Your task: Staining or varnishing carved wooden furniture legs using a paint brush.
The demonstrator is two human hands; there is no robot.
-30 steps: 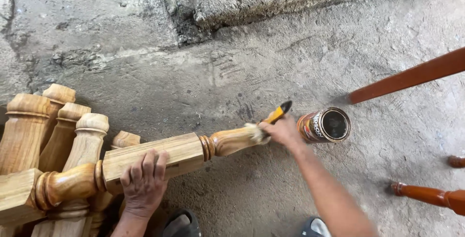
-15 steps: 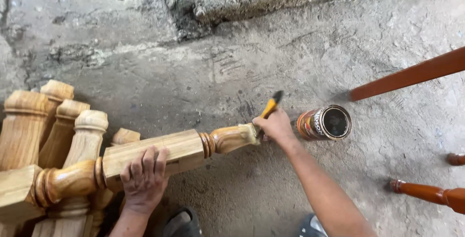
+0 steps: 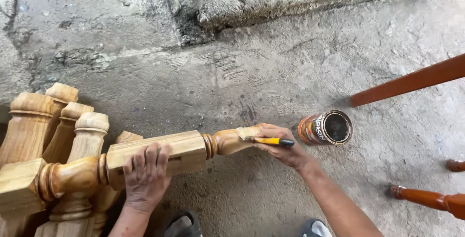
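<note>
Pale turned wooden leg [image 3: 160,157] pinned by flattened left hand [image 3: 145,176], propped across stacked turned legs [image 3: 53,121] for brushing. Yellow-handled brush [image 3: 269,141] clamped in right hand [image 3: 281,145] against rounded tip; opened orange tin [image 3: 325,128] kept near.

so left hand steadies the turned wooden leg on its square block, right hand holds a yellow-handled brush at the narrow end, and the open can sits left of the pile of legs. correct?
Not the can. The head view shows the open can right of the right hand, far from the pile of legs. The rest holds: left hand steadies the turned wooden leg on its square block, and the right holds the yellow-handled brush at the narrow end.
</note>
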